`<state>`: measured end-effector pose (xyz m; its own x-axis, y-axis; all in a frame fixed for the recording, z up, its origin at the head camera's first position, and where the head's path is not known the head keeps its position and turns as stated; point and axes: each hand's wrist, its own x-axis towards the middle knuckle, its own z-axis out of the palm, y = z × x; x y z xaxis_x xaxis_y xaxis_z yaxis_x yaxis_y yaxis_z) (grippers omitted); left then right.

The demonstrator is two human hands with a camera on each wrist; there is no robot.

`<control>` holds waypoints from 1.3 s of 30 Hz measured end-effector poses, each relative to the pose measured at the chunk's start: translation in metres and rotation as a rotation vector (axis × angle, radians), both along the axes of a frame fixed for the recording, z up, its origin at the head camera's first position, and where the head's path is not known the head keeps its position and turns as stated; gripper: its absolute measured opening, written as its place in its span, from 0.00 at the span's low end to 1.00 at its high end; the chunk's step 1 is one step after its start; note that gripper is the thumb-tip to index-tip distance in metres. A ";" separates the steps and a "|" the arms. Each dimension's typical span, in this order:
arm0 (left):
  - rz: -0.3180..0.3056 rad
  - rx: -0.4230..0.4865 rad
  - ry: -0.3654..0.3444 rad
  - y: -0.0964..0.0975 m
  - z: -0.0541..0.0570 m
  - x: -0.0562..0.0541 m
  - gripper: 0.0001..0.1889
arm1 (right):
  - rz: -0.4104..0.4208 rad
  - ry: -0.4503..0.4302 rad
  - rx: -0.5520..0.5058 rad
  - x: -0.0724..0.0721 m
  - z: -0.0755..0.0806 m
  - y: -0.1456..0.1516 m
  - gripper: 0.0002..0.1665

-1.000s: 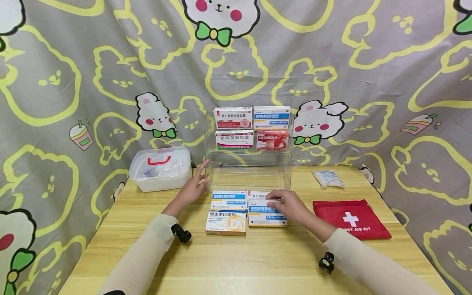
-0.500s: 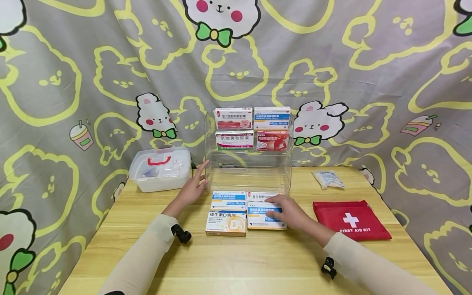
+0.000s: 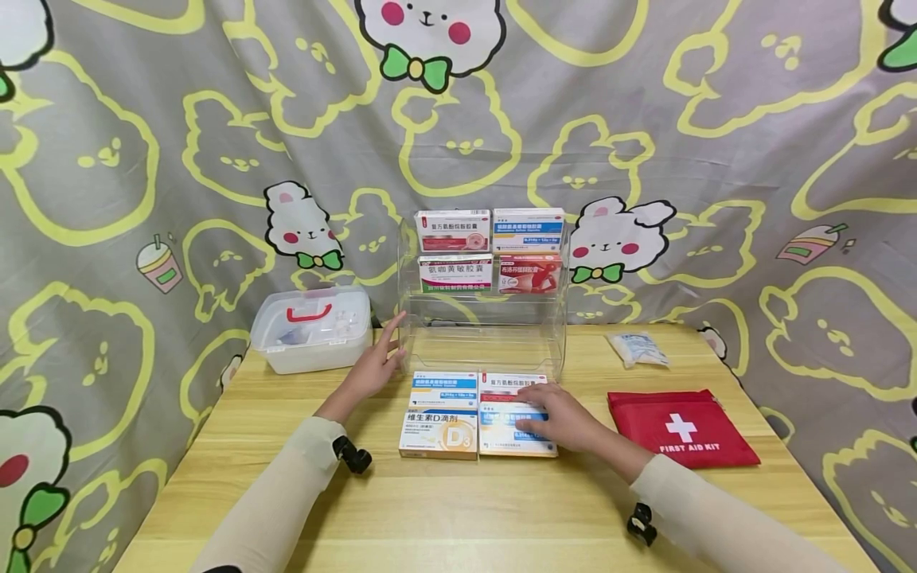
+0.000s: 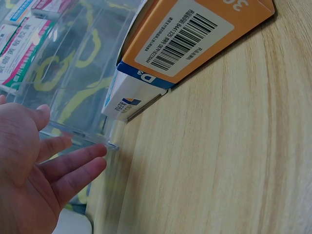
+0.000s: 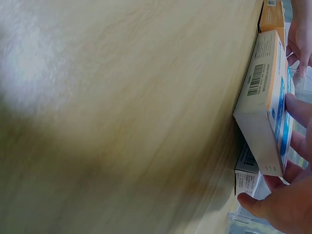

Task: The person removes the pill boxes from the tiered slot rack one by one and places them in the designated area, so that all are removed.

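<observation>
My left hand (image 3: 368,370) rests its extended fingers at the left side of the clear display rack (image 3: 480,325); the left wrist view shows its fingertips right at the rack's lower corner. My right hand (image 3: 569,418) lies over a blue-and-white medicine box (image 3: 501,442), fingers spread across its printed face. In the right wrist view the thumb stands apart from that box. Behind it is a red-and-white medicine box (image 3: 494,386), partly covered. To the left lie an orange-and-white vitamin D box (image 3: 426,438) and another blue-and-white box (image 3: 444,390).
Two rows of medicine boxes (image 3: 454,274) fill the rack's upper tiers. A translucent case (image 3: 311,350) with a red handle stands left of the rack. On the right are a red first aid pouch (image 3: 680,430) and a small plastic packet (image 3: 637,348). A patterned curtain hangs behind the table.
The front-right blue-and-white box has come down and slid toward me, level with the vitamin D box. My right hand has loosened from its pinch on it. The left hand has stayed still.
</observation>
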<state>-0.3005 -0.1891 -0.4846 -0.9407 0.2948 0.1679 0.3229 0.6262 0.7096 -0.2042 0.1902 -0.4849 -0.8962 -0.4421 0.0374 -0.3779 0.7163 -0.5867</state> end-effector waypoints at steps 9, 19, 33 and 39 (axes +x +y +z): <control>0.002 0.003 -0.002 0.001 0.000 0.000 0.43 | 0.052 0.022 0.003 -0.001 -0.003 0.004 0.25; 0.006 0.011 -0.015 0.001 0.000 0.000 0.43 | 0.070 0.037 -0.012 -0.001 -0.005 0.005 0.22; 0.007 0.013 -0.020 0.001 0.000 0.000 0.42 | 0.035 0.043 -0.020 -0.004 -0.012 0.002 0.26; 0.006 0.019 -0.026 0.001 0.000 0.000 0.43 | 0.031 0.034 -0.032 -0.004 -0.011 0.001 0.26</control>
<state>-0.3003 -0.1881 -0.4844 -0.9465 0.2862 0.1491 0.3007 0.6144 0.7295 -0.2080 0.1916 -0.4958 -0.8799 -0.4680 0.0823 -0.4200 0.6849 -0.5954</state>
